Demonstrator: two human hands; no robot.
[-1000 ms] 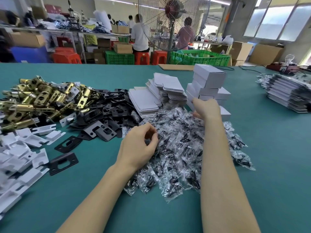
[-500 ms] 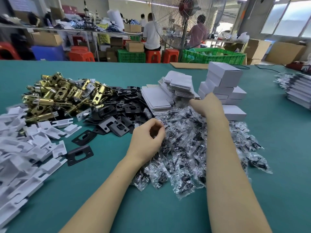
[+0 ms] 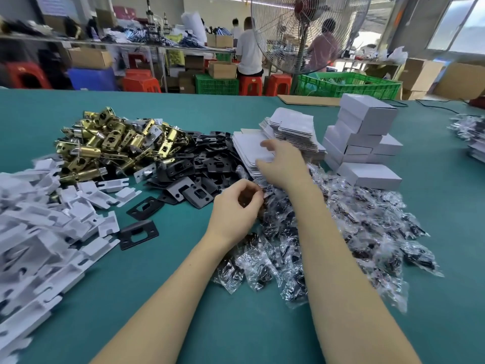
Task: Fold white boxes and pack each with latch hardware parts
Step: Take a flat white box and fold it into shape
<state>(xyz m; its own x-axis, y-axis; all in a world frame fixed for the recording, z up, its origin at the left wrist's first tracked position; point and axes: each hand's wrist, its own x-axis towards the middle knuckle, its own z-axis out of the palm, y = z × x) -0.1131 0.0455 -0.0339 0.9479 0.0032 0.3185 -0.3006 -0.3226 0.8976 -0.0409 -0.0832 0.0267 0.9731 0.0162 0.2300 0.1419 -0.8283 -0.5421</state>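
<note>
**Packing bench: right hand at flat box blanks, left hand curled over screw packets**

Head view. Green cloth is covering the work table (image 3: 446, 232), and stock is lying on it in separate heaps. Brass latch bolts (image 3: 110, 143) are piled at the far left, with black strike plates (image 3: 199, 166) spreading out just beside them. White plastic inserts (image 3: 42, 227) are filling the near left edge. Clear screw packets (image 3: 354, 232) are lying in a broad heap at centre right. Flat white box blanks (image 3: 246, 148) are sitting in two stacks behind that heap, and folded white boxes (image 3: 367, 119) are stacked to their right, touching the packets at the lowest tier.

The right hand (image 3: 283, 164) is reaching across the packets to the nearer stack of blanks; its fingers are spread and resting on the top sheet, blurred, and whether a sheet is pinched cannot be told. The left hand (image 3: 236, 206) is hovering at the near edge of the packet heap, fingers curled in toward the thumb; whether anything is held inside cannot be told.

Behind the table, a standing fan (image 3: 309, 32) is facing the bench, with a green crate (image 3: 349, 85) beside its pole.
</note>
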